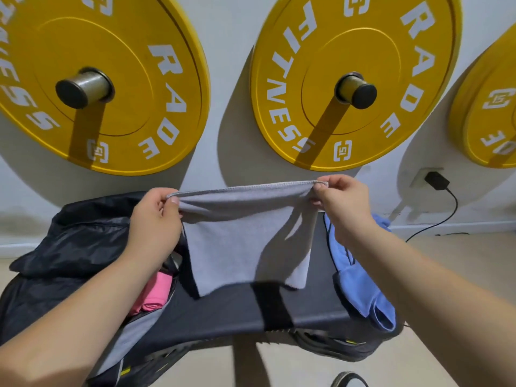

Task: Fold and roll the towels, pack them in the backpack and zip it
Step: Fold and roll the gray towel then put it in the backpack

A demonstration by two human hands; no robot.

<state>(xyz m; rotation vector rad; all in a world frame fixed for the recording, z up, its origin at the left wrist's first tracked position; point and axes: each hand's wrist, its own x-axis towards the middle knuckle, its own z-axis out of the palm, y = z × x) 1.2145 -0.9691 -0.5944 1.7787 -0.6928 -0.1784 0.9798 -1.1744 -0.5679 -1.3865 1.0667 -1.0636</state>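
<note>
A grey towel (245, 241) hangs folded in the air above a dark bench (223, 308). My left hand (152, 219) pinches its top left corner and my right hand (342, 202) pinches its top right corner, stretching the stitched top edge between them. The towel's lower edge hangs just above the bench. A black backpack (69, 247) lies open at the left, with a rolled pink towel (153, 291) inside and grey fabric (134, 339) at its front edge. A blue towel (360, 280) lies crumpled on the bench's right end.
Yellow weight plates (354, 79) hang on pegs on the white wall behind the bench. A black charger (435, 181) sits in a wall socket at the right, its cable trailing to the floor. Beige floor lies below the bench.
</note>
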